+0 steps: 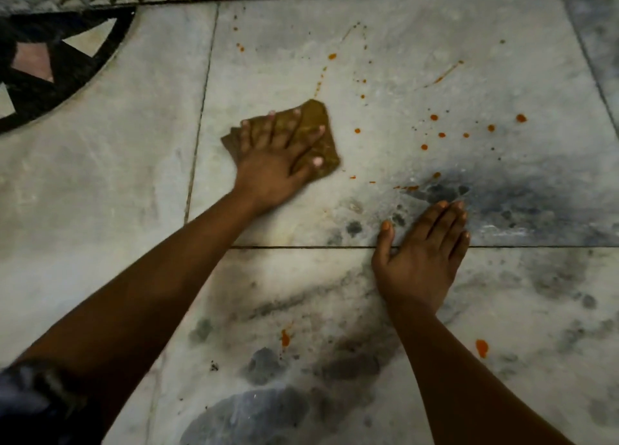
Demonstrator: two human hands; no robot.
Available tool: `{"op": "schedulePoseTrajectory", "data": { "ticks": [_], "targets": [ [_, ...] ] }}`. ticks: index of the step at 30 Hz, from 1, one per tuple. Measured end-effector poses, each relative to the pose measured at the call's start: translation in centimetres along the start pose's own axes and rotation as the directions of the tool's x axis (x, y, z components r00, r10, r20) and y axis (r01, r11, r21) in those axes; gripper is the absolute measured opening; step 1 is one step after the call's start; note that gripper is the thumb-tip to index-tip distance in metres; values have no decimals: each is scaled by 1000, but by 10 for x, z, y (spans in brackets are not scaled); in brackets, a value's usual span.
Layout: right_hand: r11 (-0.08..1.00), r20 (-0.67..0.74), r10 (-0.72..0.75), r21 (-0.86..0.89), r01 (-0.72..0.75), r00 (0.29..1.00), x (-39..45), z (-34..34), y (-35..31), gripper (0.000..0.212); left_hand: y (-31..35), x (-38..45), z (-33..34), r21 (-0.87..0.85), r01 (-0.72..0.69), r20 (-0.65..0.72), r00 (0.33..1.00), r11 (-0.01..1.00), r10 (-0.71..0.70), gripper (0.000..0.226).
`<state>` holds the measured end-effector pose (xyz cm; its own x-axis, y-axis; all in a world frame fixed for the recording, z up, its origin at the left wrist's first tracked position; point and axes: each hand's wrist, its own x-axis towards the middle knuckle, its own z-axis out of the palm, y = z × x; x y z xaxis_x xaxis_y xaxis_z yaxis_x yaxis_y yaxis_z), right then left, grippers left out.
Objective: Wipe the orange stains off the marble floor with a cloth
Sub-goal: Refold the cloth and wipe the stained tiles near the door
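Many orange stains beside cloth

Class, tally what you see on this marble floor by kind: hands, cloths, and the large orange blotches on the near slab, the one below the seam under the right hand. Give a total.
Hands: 2, left hand and right hand
Cloths: 1, brown cloth
Large orange blotches on the near slab: 2, and
Total: 5

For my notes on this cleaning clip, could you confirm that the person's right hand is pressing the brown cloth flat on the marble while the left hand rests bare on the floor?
Not quite: the hands are swapped. The head view shows the left hand pressing the brown cloth flat on the marble floor, fingers spread, while the right hand rests bare on the floor.
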<state>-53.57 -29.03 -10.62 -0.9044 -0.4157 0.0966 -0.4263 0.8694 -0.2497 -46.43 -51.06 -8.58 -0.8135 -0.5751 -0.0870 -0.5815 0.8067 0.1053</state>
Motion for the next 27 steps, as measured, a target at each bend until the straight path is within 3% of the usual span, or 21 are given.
{"op": "schedulePoseTrajectory", "data": {
  "ticks": [4, 7, 13, 18, 22, 27],
  "targets": [
    [1000, 3, 10, 17, -10, 1000, -2, 1, 1, 79, -21, 36, -10, -52, 232, 0, 973, 971, -232, 60],
    [1000, -6, 7, 24, -6, 1000, -2, 0, 1, 79, 11, 67, -17, -134, 360, 44, 933, 923, -357, 58],
    [999, 14, 23, 21, -24, 1000, -1, -2, -1, 79, 70, -31, 12, -4, 35, -69, 997, 999, -35, 60],
    [1000, 13, 19, 23, -20, 1000, -2, 1, 0, 79, 54, 13, 6, 3, 164, -24, 986, 986, -164, 59],
    [1000, 14, 5, 29, -5, 1000, -2, 0, -1, 81, 50, 84, -9, -123, 235, 58, 972, 964, -229, 53],
    [1000, 28, 10, 30, -10, 1000, -2, 0, -2, 80, 63, 7, 4, 10, -41, 17, 999, 999, 41, 57]
  ]
}}
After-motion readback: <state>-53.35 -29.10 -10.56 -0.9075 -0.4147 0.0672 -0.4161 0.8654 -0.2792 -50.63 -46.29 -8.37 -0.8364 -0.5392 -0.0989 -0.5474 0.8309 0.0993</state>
